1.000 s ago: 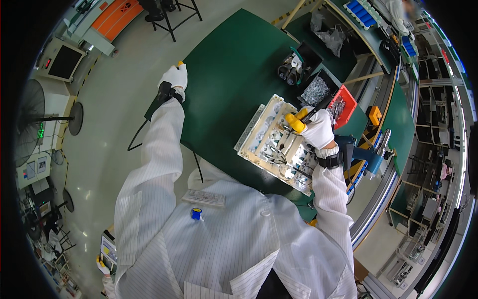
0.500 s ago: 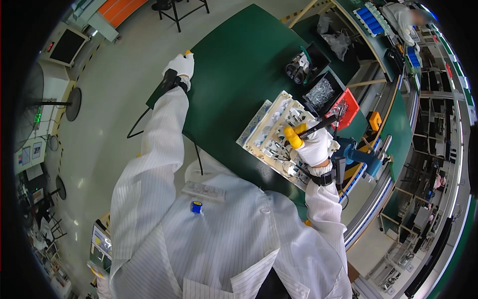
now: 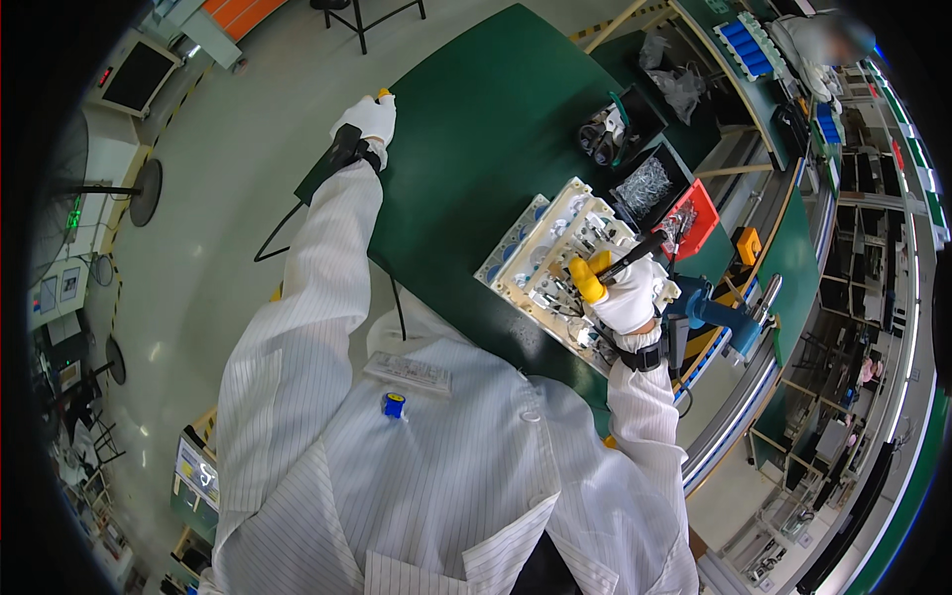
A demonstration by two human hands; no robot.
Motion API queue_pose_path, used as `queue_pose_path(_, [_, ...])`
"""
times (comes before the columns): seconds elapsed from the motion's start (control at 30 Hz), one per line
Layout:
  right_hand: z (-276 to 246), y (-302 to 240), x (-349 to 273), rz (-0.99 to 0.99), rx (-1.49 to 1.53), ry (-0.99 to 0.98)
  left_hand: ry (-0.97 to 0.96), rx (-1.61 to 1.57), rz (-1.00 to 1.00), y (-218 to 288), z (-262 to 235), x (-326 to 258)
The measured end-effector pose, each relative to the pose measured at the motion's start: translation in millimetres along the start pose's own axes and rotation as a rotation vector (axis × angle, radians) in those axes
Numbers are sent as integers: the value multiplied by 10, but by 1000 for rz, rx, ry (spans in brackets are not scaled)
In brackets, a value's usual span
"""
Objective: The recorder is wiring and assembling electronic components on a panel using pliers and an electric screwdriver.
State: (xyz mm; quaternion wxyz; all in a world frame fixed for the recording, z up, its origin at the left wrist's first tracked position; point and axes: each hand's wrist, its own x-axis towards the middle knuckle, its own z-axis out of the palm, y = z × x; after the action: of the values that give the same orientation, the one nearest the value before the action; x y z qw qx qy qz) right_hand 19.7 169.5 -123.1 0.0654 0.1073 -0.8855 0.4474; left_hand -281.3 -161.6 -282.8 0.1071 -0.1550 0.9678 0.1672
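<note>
In a white glove with yellow fingertips, my right hand is closed round a black marker pen. It is over a cream-coloured tray-like fixture filled with small metal and white parts, on the green table. My left hand, gloved the same way, is closed at the table's left edge, well away from the fixture; its fingers are mostly hidden. A dark device is strapped to each wrist.
Behind the fixture stand a black bin of small metal pieces, a red bin and a black box beside dark rolls. A blue tool is right of my right hand. A co-worker is at the far right.
The whole view shifts slightly. Both hands keep nearly the same places, and the marker pen stays in my right hand.
</note>
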Motion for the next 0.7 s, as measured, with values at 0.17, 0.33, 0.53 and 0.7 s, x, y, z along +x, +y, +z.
queue_pose_path(0.17, [-14,-77,18,55,22,-34,-5,-7,-11,31,-21,-32])
queue_pose_path(0.33, [-19,23,-10,-32,-151,-67,10,-6,-15,8,-14,-17])
queue_pose_path(0.53, [13,-105,-12,67,66,-5,29,-54,15,-21,5,-10])
queue_pose_path(0.7, [-21,-40,-29,34,35,-91,-1,-9,-17,47,-45,-67])
